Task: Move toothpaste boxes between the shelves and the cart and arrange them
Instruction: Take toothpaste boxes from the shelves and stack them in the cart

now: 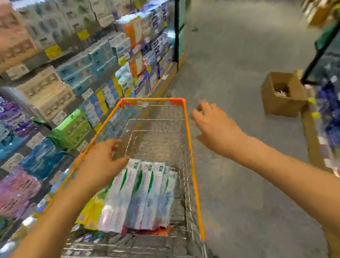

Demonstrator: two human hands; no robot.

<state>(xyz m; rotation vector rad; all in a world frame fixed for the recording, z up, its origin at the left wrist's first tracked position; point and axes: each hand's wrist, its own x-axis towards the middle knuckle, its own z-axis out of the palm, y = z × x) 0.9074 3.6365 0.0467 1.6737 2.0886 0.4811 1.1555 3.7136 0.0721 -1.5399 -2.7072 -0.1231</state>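
Shelves [76, 61] on the left, stacked close with blurred packs in pink, blue, purple and green, price tags along the edges. More blurred goods on the right, behind a dark slanted rail [329, 39]. Between them, grey floor [231, 55]. Standing on that floor to the right, an open cardboard box [283, 96], contents too blurred to tell. In the middle, hard by the left shelves, a wire cart [187, 148] with an orange rim. Lying in its near end, side by side, toothpaste boxes [139, 192], white with green and pink print, beside some yellow packs [93, 211]; far end of the basket bare wire. Left hand [100, 163] over the cart, just above the boxes' far ends, fingers loosely curled, holding nothing. Right hand [215, 125] outside the cart's right rim, over the floor, fingers relaxed and slightly apart, holding nothing.
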